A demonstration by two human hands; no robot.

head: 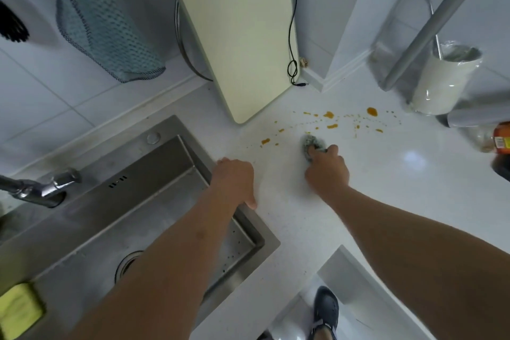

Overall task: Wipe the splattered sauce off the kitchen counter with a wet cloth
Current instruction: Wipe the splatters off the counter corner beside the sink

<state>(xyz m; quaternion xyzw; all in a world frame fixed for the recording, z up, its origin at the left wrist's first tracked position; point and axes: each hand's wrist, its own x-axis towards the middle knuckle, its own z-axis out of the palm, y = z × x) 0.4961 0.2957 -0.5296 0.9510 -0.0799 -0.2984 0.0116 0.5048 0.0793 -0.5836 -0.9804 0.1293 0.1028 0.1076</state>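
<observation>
Here the white counter takes up most of what I see, running from the sink on my left to the wall corner ahead, with a broad bare stretch to the right of my right arm. Its near edge cuts in a notch just below that arm, and my dark shoe shows on the floor beyond it. The steel sink is sunk into the counter at my left, its right rim running diagonally under my left forearm. A pale cutting board leans upright against the wall, its bottom corner standing on the counter just behind the spill. A white utensil holder stands at the far right, and a bottle lies at the right edge of view.

The sauce splatter is scattered in orange drops across the counter between the board's foot and the holder. My left hand rests palm down at the sink's rim, fingers relaxed and holding nothing. My right hand grips the wet cloth, bunched under my fingertips and pressed on the counter just at the near edge of the drops.
</observation>
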